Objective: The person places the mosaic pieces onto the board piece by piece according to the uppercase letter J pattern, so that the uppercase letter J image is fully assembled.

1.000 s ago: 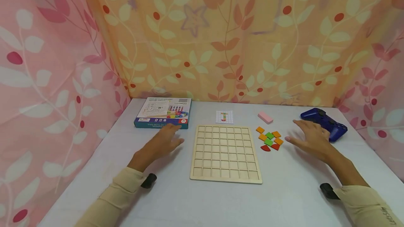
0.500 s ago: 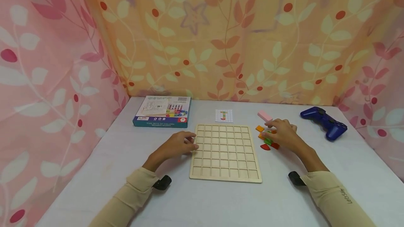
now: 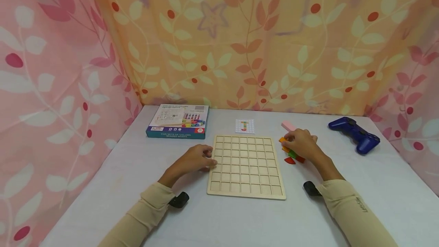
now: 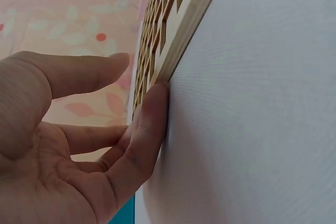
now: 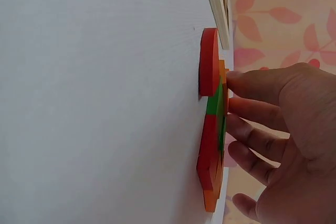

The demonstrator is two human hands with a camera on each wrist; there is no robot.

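At the left edge of a wooden grid board [image 3: 245, 169], my left hand [image 3: 195, 158] rests with its fingers against the side. In the left wrist view, fingertips [image 4: 156, 95] meet the board's edge and the thumb stands apart above it. My right hand [image 3: 303, 143] reaches over several flat coloured tiles, thumb and fingertips at an orange tile [image 3: 282, 139]. It covers part of the group. A green tile [image 3: 292, 154] and a red rounded piece [image 3: 289, 161] show below it. The right wrist view has the thumb and fingertips [image 5: 237, 124] right at the tiles' tops.
Behind the board lies a small gridded card [image 3: 245, 126] with a coloured figure. A boxed set [image 3: 178, 122] stands back left. A pink block [image 3: 288, 125] lies behind the tiles, and a blue game controller [image 3: 354, 135] at the right. Patterned cloth [image 3: 219, 48] closes off the back and sides.
My left hand has moved right, from beside the box to the board's left edge. My right hand has come left from near the controller to over the tiles.
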